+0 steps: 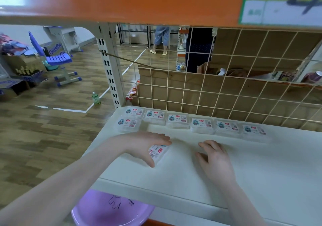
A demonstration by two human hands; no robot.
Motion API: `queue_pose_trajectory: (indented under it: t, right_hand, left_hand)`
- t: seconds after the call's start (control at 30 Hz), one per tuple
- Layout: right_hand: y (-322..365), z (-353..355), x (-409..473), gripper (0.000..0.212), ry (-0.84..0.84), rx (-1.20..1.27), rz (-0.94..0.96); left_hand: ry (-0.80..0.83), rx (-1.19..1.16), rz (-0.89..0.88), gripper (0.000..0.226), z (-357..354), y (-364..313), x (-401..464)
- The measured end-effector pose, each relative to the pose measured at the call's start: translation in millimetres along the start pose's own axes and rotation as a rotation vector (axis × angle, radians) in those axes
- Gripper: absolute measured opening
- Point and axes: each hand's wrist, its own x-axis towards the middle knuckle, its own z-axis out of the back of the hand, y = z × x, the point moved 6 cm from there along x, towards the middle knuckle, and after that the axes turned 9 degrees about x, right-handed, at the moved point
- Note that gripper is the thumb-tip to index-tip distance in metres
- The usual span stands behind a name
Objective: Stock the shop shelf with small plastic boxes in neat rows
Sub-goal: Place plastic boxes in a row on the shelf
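Box (159,153): light, stiff, slick, I judge; my left hand (146,143) pinches its edges.
Right hand (215,157): relaxed on shelf (261,164), holding nothing.

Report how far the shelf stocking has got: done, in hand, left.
Done: a back row of six boxes lines the wire grid, and one box starts a second row at the left end. In hand: the left hand grips another box on the shelf; the right hand rests open beside it. Left: most of the second row and the bare front.

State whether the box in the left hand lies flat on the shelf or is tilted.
Tilted. The box sits askew in the left hand, its label angled, one edge raised off the shelf.
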Motion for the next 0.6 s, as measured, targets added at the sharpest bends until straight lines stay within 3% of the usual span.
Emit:
queue_pose_trajectory:
  t: [0.13, 0.37, 0.6]
  right_hand:
    - [-1, 0, 0, 0.027, 0.0, 0.013, 0.003]
    - [-2, -1, 0, 0.027, 0.012, 0.009, -0.007]
    - [-2, -2, 0, 0.031, 0.031, 0.004, -0.017]
  left_hand:
    - [-0.095, 0.046, 0.086, 0.084, 0, 1, -2]
    - [-0.337, 0.37, 0.478, 0.072, -7, -18, -15]
    - [-0.34, 0.299, 0.468, 0.071, -16, -12, -32]
